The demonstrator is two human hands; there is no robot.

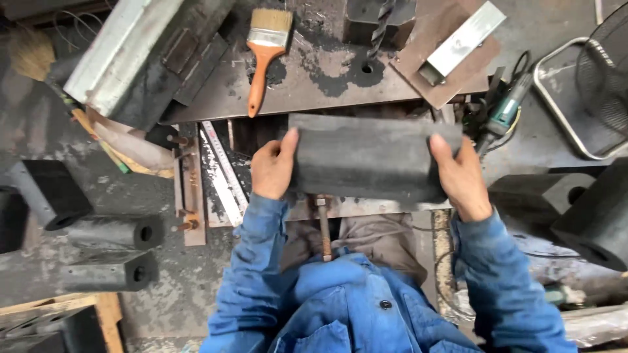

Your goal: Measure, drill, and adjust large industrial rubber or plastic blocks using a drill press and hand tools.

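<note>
- Two bare hands are gripping one dark grey rubber block point(366, 155), one at each end, above the rusty steel work plate point(327, 78).
- Left hand point(273, 168) is clamping the block's left end, thumb lying up over the top edge and the other fingers hidden behind it.
- Right hand point(461, 175) is clasping the right end, thumb resting on the block's face and fingers wrapping round the far side.
- Blue jacket sleeves point(252, 261) are reaching up from six o'clock toward the block.
- At eleven o'clock from the block, an orange-handled paintbrush point(265, 55) is lying on the plate, bristles pointing away from the person.
- At twelve o'clock, a twist drill bit point(381, 26) is hanging just above a hole point(367, 67) in the plate.
- At two o'clock, a green power tool point(507, 108) is lying beside a wire fan guard point(605, 72).
- At eight o'clock, well apart, two similar hollow rubber blocks point(114, 252) are lying on the floor.
- Near the left hand, at nine o'clock, a steel ruler point(221, 171) is lying slantwise.
- At six o'clock, a rusty threaded bolt point(324, 225) is sticking out toward the person.
</note>
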